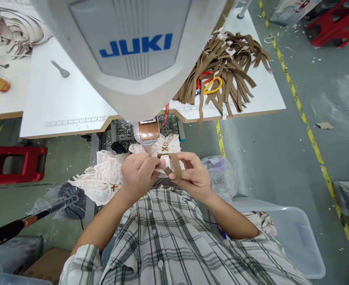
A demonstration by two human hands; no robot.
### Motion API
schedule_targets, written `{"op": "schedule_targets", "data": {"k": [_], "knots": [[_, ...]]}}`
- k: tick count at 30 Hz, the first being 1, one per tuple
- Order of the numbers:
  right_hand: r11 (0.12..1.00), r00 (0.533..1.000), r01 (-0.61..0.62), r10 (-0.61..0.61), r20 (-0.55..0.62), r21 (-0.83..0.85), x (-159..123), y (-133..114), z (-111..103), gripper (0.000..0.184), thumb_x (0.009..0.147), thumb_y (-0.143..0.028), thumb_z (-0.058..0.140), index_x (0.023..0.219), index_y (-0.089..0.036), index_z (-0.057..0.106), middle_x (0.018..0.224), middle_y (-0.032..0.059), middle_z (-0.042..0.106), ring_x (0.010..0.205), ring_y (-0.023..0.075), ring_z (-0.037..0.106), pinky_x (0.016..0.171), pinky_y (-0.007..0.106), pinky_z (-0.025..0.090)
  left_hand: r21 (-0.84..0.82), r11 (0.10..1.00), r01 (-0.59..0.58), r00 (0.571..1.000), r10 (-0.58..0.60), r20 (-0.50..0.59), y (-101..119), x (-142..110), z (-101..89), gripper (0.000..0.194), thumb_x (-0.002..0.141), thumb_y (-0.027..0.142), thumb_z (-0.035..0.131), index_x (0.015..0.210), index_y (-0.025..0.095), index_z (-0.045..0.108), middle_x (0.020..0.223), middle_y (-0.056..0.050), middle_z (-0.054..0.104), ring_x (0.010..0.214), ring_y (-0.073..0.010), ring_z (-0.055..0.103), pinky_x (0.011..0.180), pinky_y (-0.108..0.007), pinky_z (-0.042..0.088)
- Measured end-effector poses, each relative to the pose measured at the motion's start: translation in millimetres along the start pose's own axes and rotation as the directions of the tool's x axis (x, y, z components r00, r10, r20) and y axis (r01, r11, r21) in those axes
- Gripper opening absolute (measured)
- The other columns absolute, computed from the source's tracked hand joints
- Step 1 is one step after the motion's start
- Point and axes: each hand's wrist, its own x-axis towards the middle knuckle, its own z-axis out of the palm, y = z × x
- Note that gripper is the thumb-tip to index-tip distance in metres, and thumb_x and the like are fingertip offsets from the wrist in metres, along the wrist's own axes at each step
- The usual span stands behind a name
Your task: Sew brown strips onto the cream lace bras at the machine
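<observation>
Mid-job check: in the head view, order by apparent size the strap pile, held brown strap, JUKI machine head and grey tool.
JUKI machine head, enlarged by nearness
Strap pile
Held brown strap
Grey tool

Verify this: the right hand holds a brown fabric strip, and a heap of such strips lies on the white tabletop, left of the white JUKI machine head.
Wrong side: the head view shows the heap of brown fabric strips right of the white JUKI machine head, on the white tabletop. The right hand does hold a brown fabric strip.
</observation>
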Motion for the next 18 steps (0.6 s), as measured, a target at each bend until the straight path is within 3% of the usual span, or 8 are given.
{"op": "schedule_targets", "data": {"k": [7, 11, 18], "knots": [[0.998, 0.998, 0.060, -0.060, -0.027, 0.006, 5.2, -3.5, 1.4, 0.022, 0.087, -0.025, 0.068, 0.100, -0.040, 0.075, 0.119, 0.0041, 0.059, 0.109, 0.0230, 0.061, 0.093, 0.045, 0.054, -0.002, 0.999, -0.045, 0.998, 0.045, -0.046, 0.8, 2.1, 0.5, 0.019, 0.088, 0.022, 0.064, 0.073, 0.021, 0.054, 0.055, 0.004, 0.047, 0.052, -0.0122, 0.042, 0.056, -0.028, 0.027], [0.990, 0.991, 0.132, -0.130, -0.032, 0.046, 7.4, -1.7, 1.9, 0.033, 0.085, -0.017, 0.069, 0.108, -0.040, 0.072, 0.120, 0.0040, 0.057, 0.109, 0.0218, 0.061, 0.092, 0.043, 0.053, -0.002, 0.999, -0.050, 0.997, 0.050, -0.058, 3.0, 4.4, 0.3, 0.017, 0.089, 0.020, 0.063, 0.075, 0.021, 0.053, 0.056, 0.005, 0.049, 0.052, -0.0121, 0.044, 0.055, -0.027, 0.029], [0.991, 0.992, 0.123, -0.121, -0.032, 0.057, 7.3, -0.6, 2.0, 0.034, 0.084, -0.016, 0.070, 0.108, -0.040, 0.072, 0.117, 0.0039, 0.057, 0.108, 0.0222, 0.060, 0.093, 0.043, 0.052, -0.022, 0.999, -0.024, 0.999, 0.023, -0.031, 1.9, 4.1, 0.4, 0.015, 0.087, 0.016, 0.064, 0.076, 0.020, 0.055, 0.058, 0.005, 0.049, 0.054, -0.0121, 0.043, 0.055, -0.027, 0.029]]}}
